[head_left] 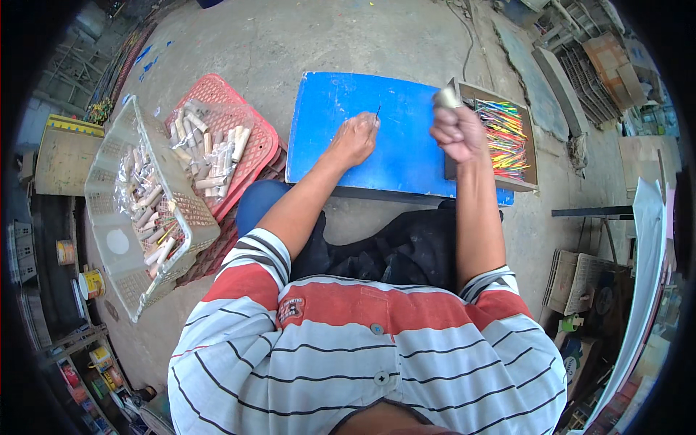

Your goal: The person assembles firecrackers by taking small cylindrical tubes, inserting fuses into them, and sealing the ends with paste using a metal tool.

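Note:
A low blue table (330, 98) stands in front of me. Over its middle, my left hand (354, 141) is closed, pinching a thin dark rod (378, 112) that points up. Raised at the table's right side, my right hand (458, 132) is closed around a pale, rounded piece (447, 98), which is blurred, so its kind is unclear. Just beyond that hand sits an open box (534, 145) filled with thin, pointed sticks (507, 138) in red, yellow, green and blue.
To the left, a whitish plastic basket (109, 217) holds bagged pale cylinders (150, 196). A red basket (267, 134) next to it carries more bagged cylinders (210, 156). Shelves with spools (92, 284) line the left edge. Crates (580, 283) and a cardboard box (612, 61) stand on the right.

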Motion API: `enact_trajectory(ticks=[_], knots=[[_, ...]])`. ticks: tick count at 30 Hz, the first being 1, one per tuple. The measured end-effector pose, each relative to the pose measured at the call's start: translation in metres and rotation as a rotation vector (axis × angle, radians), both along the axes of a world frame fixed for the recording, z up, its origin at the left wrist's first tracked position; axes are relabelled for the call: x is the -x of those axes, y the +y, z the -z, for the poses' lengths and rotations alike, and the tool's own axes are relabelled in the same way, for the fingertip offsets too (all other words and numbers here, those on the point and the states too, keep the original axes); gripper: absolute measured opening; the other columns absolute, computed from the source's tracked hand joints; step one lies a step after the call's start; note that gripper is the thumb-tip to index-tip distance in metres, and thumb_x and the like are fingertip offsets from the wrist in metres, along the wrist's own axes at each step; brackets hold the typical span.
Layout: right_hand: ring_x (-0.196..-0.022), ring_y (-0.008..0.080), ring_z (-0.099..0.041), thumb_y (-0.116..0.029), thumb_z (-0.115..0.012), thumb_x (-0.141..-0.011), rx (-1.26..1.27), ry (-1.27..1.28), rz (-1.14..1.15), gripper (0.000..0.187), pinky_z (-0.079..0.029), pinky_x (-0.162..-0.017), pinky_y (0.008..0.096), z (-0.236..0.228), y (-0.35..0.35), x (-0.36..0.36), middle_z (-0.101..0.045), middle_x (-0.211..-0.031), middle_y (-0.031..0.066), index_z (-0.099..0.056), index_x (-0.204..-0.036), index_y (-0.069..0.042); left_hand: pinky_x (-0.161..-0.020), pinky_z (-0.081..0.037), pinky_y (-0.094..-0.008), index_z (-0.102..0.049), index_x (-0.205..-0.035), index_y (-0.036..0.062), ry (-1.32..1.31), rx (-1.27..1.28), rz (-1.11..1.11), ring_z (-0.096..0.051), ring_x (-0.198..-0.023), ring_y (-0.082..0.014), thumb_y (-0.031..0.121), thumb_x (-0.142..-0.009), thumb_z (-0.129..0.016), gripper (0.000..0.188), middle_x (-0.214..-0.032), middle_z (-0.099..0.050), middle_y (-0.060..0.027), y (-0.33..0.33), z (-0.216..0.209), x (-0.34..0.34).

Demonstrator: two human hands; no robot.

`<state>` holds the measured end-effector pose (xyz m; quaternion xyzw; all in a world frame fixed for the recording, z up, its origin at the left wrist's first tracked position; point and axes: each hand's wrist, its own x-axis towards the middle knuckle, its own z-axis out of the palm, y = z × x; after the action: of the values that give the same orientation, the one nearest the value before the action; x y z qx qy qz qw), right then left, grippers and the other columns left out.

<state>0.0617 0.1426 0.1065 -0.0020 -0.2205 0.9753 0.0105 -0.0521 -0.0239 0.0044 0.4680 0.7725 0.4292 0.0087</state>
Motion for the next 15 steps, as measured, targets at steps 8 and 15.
enact_trajectory(ticks=[8,15], knots=[[-0.035,0.0045,-0.026,-0.017,-0.047,-0.088,0.052,-0.013,0.024,0.01,-0.024,-0.036,0.0215,0.006,0.008,-0.003,-0.042,-0.055,-0.0019,-0.047,-0.083,-0.008,-0.067,-0.042,-0.0466,-0.052,-0.08,-0.0037,-0.023,0.007,-0.005,-0.053,-0.078,-0.0416,0.011,-0.085,-0.043,0.018,-0.082,-0.055,-0.0249,0.003,-0.005,-0.001],[-0.036,0.0043,-0.028,-0.018,-0.048,-0.088,0.009,-0.012,0.013,0.011,-0.024,-0.035,0.0202,0.0,0.006,-0.005,-0.041,-0.054,-0.0018,-0.048,-0.082,-0.009,-0.066,-0.042,-0.0467,-0.052,-0.08,-0.0033,-0.018,0.022,-0.008,-0.053,-0.077,-0.0416,0.012,-0.084,-0.044,0.018,-0.082,-0.055,-0.0246,-0.002,0.0,0.0]])
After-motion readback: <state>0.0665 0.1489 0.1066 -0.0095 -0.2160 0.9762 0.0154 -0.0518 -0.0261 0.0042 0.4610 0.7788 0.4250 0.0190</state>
